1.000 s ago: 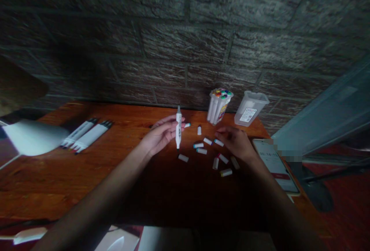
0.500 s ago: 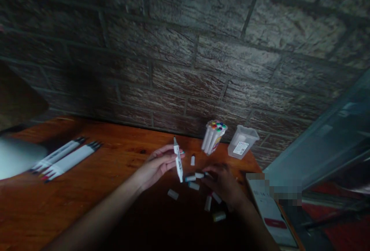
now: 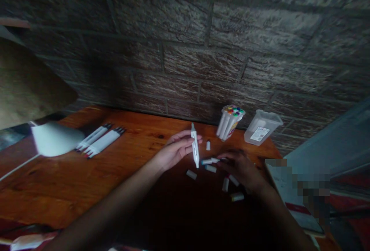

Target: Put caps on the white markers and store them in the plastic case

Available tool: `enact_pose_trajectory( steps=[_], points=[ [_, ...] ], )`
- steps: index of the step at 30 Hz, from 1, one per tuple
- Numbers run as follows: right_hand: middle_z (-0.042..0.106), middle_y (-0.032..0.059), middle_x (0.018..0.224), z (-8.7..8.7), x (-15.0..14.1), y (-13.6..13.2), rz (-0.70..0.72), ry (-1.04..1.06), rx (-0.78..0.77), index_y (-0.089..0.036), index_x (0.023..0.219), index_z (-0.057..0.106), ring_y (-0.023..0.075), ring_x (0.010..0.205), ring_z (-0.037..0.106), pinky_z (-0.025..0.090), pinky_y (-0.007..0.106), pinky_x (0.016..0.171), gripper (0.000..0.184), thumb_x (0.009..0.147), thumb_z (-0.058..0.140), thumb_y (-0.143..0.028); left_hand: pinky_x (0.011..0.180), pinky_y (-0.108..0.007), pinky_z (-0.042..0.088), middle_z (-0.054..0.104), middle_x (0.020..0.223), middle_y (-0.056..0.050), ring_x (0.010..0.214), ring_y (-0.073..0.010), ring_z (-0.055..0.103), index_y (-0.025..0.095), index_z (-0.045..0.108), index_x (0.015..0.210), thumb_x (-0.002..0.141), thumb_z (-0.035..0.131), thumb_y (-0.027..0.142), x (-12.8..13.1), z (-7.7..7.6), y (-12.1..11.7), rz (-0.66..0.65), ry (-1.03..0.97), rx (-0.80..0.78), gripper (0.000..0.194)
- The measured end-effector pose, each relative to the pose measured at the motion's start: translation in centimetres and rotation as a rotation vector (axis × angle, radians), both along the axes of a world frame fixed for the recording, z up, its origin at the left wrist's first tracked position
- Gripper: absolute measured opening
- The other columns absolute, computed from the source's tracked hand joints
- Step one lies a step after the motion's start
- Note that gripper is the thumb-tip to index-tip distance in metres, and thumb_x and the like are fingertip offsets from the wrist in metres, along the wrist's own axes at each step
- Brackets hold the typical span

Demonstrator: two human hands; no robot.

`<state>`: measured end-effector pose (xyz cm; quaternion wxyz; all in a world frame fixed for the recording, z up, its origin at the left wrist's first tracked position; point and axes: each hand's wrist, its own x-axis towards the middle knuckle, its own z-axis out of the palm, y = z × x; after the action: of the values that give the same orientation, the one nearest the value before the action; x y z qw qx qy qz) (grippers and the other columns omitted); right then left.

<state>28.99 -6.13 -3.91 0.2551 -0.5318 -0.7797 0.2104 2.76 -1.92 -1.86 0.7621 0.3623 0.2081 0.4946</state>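
My left hand (image 3: 180, 147) is closed round a white double-ended marker (image 3: 195, 149), held nearly upright with a grey tip at the top and no caps on its ends. A bit of green shows at the fingertips behind it. To the right, my right hand (image 3: 238, 166) reaches low over the table, its fingers pinched at the end of a white marker cap (image 3: 214, 160). Touching that one is a blue-ended cap (image 3: 206, 162), with another cap (image 3: 211, 169) just below. Several more loose caps lie around, including an upright cap (image 3: 208, 145) and a yellowish-ended cap (image 3: 237, 197).
Several white markers (image 3: 105, 143) lie in a row on the wooden table (image 3: 138, 127) at left, beside a lamp (image 3: 54, 139). Near the brick wall stand a marker-filled container (image 3: 228, 123) and a clear plastic box (image 3: 263, 127). A white box (image 3: 289, 193) lies at the right edge.
The view has shifted, so everything on the table appears further right and slightly higher. My left hand keeps the marker; my right hand stays at the same cap.
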Motion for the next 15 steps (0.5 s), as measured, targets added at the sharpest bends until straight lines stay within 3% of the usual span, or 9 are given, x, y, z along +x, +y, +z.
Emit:
enact_pose_trajectory(
  steps=[5, 11, 15],
  points=[
    [0.074, 0.0037, 0.093, -0.3, 0.2, 0.1, -0.004, 0.007, -0.028, -0.025, 0.093, 0.076, 0.0192, 0.080, 0.070, 0.053, 0.031, 0.073, 0.017, 0.090, 0.062, -0.036, 0.089, -0.029, 0.056, 0.079, 0.101, -0.006, 0.091, -0.0180, 0.075, 0.017, 0.074, 0.099, 0.074, 0.077, 0.007, -0.2, -0.1, -0.1, -0.043, -0.033, 0.018, 0.027],
    [0.076, 0.0039, 0.092, 0.8, 0.2, -0.4, -0.058, 0.028, -0.006, -0.025, 0.096, 0.074, 0.0189, 0.072, 0.070, 0.053, 0.031, 0.064, 0.018, 0.089, 0.062, -0.036, 0.093, -0.031, 0.055, 0.078, 0.103, -0.007, 0.092, -0.0178, 0.075, 0.016, 0.071, 0.102, 0.075, 0.075, 0.005, -0.3, -0.2, -0.4, -0.075, -0.032, 0.033, 0.029],
    [0.076, 0.0033, 0.086, 1.3, 0.1, -0.6, -0.119, 0.097, -0.011, -0.023, 0.099, 0.074, 0.0179, 0.064, 0.068, 0.052, 0.030, 0.058, 0.023, 0.087, 0.062, -0.039, 0.084, -0.027, 0.059, 0.079, 0.097, -0.006, 0.087, -0.0176, 0.076, 0.015, 0.072, 0.098, 0.074, 0.075, 0.005, -0.4, 0.2, -0.4, -0.076, -0.048, 0.031, 0.026]
  ],
)
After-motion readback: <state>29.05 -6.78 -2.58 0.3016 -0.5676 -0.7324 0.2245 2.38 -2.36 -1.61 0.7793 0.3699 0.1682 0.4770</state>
